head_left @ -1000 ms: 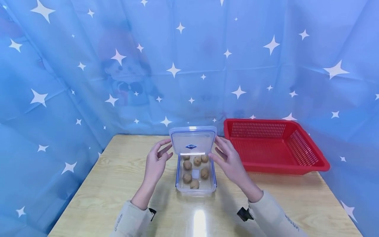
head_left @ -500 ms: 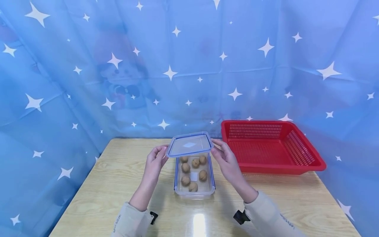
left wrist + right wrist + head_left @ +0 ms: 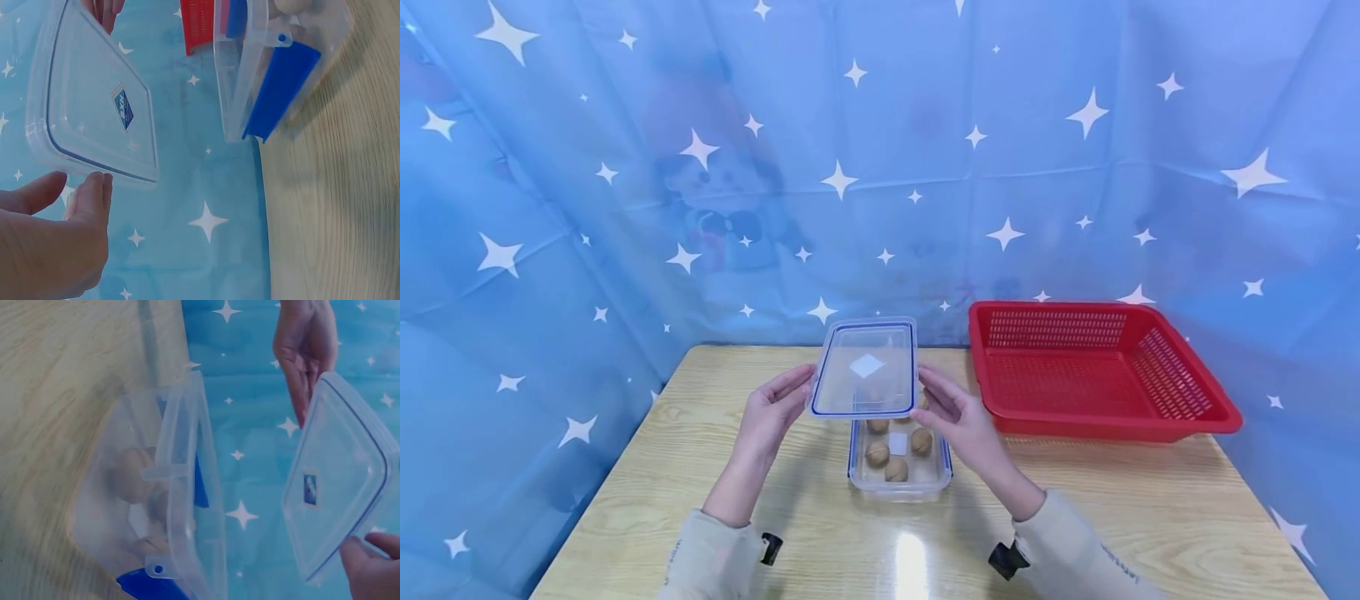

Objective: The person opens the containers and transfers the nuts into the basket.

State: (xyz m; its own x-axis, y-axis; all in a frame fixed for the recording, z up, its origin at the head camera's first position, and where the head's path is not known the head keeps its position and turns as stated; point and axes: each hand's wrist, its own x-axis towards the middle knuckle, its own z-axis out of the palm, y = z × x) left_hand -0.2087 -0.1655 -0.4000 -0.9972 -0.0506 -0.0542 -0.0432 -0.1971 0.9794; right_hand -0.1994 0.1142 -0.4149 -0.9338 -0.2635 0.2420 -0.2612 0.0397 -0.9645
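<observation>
Both hands carry a clear plastic lid (image 3: 865,383) with a blue seal and a small label, raised above a clear food container (image 3: 901,485). My left hand (image 3: 763,417) pinches the lid's left edge between thumb and fingers. At the opposite edge, my right hand (image 3: 962,425) holds it the same way. Inside the container lie several walnuts (image 3: 921,442) and a white square; the lid covers the far part in the head view. From the left wrist, the lid (image 3: 94,106) is seen apart from the container's blue side clip (image 3: 284,87).
A red plastic basket (image 3: 1105,423) with slotted walls stands at the back right of the wooden table (image 3: 700,467). A blue curtain (image 3: 887,125) with white stars hangs behind the table's far edge.
The lid was tilted up at the container's back, logo side facing me. It has since swung flatter and moved left and nearer, over the far walnuts. The left hand has moved left with it.
</observation>
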